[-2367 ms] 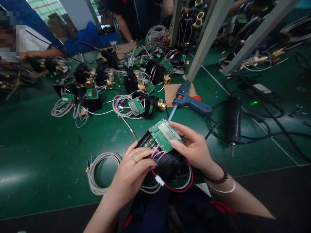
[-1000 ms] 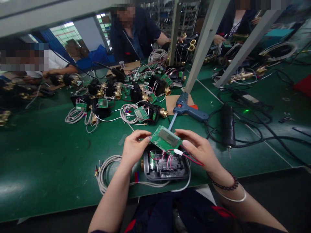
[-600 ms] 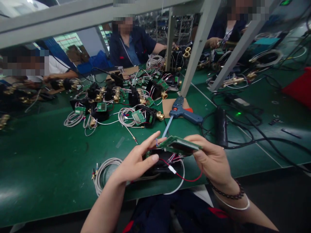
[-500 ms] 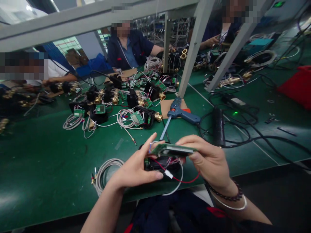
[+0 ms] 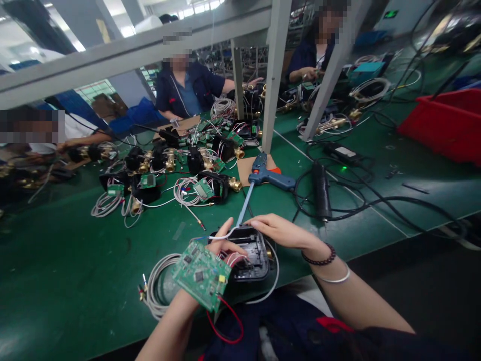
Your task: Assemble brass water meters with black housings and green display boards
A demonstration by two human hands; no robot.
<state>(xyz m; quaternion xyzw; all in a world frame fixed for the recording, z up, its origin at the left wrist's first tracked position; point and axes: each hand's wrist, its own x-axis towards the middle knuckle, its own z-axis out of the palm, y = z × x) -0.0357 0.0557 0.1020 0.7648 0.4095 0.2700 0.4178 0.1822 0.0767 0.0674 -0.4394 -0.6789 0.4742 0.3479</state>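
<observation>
A black plastic housing (image 5: 259, 250) lies open-side up in front of me, with thin wires inside. A green circuit board (image 5: 202, 275) hangs tilted over the back of my left hand (image 5: 221, 245), and a red wire (image 5: 240, 326) loops from its lower edge. My left hand's fingers are apart and reach into the housing near the wires; the board hides much of that hand. My right hand (image 5: 276, 229) lies with fingers stretched out along the housing's far right rim. A coiled grey cable (image 5: 156, 286) rests left of the housing.
A blue glue gun (image 5: 270, 175) lies on cardboard beyond the housing. Right of it is a black cylindrical tool (image 5: 321, 193) with cables. Several brass-fitted units (image 5: 203, 160) stand across the green table (image 5: 75, 265). A red bin (image 5: 443, 125) sits at right; co-workers sit opposite.
The circuit board has turned over and moved left onto my left hand. My right hand has let go of it and moved to the housing's rim. The housing's inside now shows.
</observation>
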